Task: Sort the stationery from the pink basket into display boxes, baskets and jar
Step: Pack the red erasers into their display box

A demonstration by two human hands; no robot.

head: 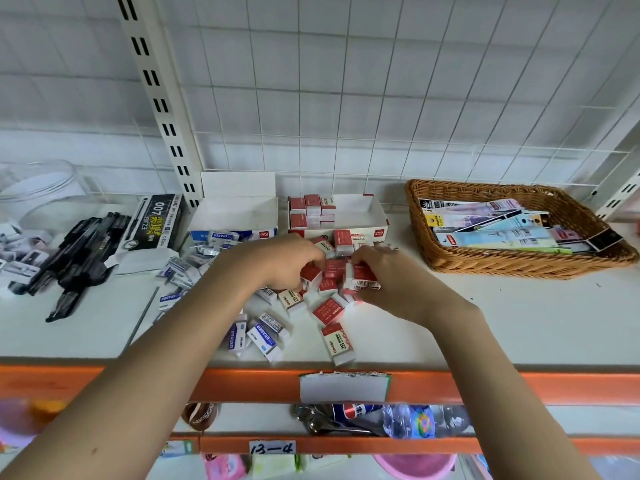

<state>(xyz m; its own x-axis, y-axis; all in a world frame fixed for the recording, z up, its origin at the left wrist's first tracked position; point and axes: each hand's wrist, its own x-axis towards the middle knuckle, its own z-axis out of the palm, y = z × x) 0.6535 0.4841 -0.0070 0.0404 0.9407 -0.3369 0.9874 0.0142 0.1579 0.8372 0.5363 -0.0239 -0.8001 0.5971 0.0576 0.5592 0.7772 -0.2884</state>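
Note:
Red-sleeved erasers and blue-sleeved erasers lie scattered on the white shelf. My left hand curls over the red pile and pinches a red eraser. My right hand grips a small stack of red erasers. Behind the pile stands a red display box with red erasers stacked in its left end. To its left is a blue display box. A clear jar stands at the far left.
A wicker basket with flat stationery packs sits at the right. Black pens and a black pen box lie at the left, beside small sharpeners. The orange shelf edge runs below, with a pink basket underneath.

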